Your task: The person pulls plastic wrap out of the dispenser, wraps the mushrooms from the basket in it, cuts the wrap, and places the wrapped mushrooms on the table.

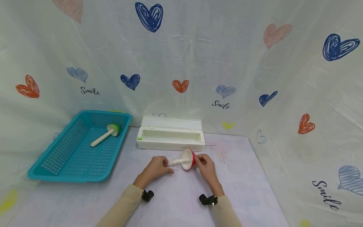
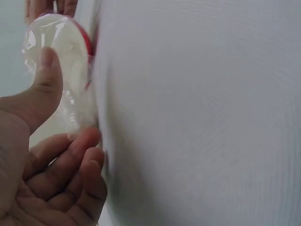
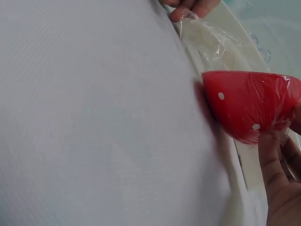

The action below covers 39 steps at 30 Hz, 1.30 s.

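A toy mushroom point(image 1: 186, 160) with a white-dotted red cap point(image 3: 249, 103) and a pale stem lies sideways just above or on the table, wrapped in clear plastic film point(image 2: 70, 106). My left hand point(image 1: 157, 166) holds the stem end with curled fingers, its thumb apart from them in the head view. At the top of the cap, my right hand point(image 1: 207, 167) pinches the film-covered red surface between thumb and fingers. Bunched film shows by the right fingertips in the right wrist view. The far side of the cap is hidden.
Behind the hands stands a long white box point(image 1: 171, 145) with its lid raised. At the left, a blue basket point(image 1: 77, 178) holds a green-capped toy mushroom point(image 1: 114, 129). A heart-printed curtain point(image 1: 187, 56) encloses the back and sides of the pale table point(image 1: 175, 208).
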{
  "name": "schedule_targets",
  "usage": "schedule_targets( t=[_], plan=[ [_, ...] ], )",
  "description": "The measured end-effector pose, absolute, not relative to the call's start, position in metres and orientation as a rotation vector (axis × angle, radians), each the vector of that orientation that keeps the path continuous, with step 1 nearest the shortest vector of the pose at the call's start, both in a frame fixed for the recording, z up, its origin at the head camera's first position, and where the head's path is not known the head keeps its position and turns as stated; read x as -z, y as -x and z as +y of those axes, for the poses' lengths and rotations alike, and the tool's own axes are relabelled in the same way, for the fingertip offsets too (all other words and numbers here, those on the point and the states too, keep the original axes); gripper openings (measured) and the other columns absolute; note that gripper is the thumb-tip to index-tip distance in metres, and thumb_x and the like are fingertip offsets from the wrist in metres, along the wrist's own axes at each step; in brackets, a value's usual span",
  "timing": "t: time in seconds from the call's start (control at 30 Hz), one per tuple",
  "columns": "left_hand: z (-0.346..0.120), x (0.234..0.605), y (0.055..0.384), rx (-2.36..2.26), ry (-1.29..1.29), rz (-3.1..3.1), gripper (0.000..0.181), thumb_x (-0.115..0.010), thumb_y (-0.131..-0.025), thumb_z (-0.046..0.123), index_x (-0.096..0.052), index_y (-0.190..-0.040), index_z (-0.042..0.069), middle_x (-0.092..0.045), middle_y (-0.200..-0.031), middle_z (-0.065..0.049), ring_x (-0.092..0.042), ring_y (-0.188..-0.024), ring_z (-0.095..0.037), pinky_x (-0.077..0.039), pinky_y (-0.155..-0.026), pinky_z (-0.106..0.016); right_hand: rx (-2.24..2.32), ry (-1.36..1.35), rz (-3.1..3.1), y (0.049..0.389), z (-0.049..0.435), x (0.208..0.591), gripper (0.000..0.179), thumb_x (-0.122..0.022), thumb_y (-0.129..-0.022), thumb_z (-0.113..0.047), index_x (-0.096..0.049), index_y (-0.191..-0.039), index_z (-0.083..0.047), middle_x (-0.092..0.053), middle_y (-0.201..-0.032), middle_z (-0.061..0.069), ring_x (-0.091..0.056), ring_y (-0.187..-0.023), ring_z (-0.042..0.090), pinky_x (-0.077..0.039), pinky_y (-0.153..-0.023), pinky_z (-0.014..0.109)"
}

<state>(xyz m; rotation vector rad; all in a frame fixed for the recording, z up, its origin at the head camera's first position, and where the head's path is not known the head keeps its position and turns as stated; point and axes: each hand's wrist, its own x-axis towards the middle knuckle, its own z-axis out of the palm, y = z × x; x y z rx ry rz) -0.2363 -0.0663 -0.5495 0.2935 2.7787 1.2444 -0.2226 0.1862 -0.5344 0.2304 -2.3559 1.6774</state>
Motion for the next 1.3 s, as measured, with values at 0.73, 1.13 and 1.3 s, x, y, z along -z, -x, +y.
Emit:
schedule_targets(
  t=[0.73, 1.13, 1.3],
  plan=[
    [-0.017, 0.572, 0.256, -1.618, -0.350, 2.599, 0.024, -0.086, -0.082, 0.009, -0.064, -0.089, 0.002, -0.067, -0.073, -0.002, -0.058, -0.050, -0.007, -0.048, -0.045, -0.023, -1.688, -0.114, -2.368, 0.237, 0.232, 0.544, 0.018, -0.065, -0.102, -0.011, -0.071, -0.111, 0.004, -0.071, -0.107, 0.022, -0.070, -0.083, 0.010, -0.058, -0.073, 0.027],
    [0.020, 0.578, 0.264, -1.875, -0.263, 2.224, 0.021, -0.078, -0.086, -0.003, -0.063, -0.100, -0.007, -0.074, -0.079, -0.012, -0.068, -0.053, -0.013, -0.058, -0.050, -0.029, -1.730, 0.110, -2.280, 0.258, 0.263, 0.579, 0.025, -0.052, -0.108, -0.015, -0.064, -0.119, 0.004, -0.063, -0.112, 0.023, -0.062, -0.077, 0.010, -0.051, -0.065, 0.021],
    [0.032, 0.573, 0.269, -1.899, -0.244, 2.191, 0.021, -0.076, -0.087, -0.005, -0.063, -0.102, -0.008, -0.075, -0.082, -0.013, -0.068, -0.053, -0.012, -0.058, -0.050, -0.027, -1.706, 0.168, -2.298, 0.258, 0.272, 0.562, 0.027, -0.052, -0.108, -0.016, -0.065, -0.119, 0.005, -0.063, -0.113, 0.021, -0.065, -0.081, 0.017, -0.056, -0.067, 0.029]
  ],
)
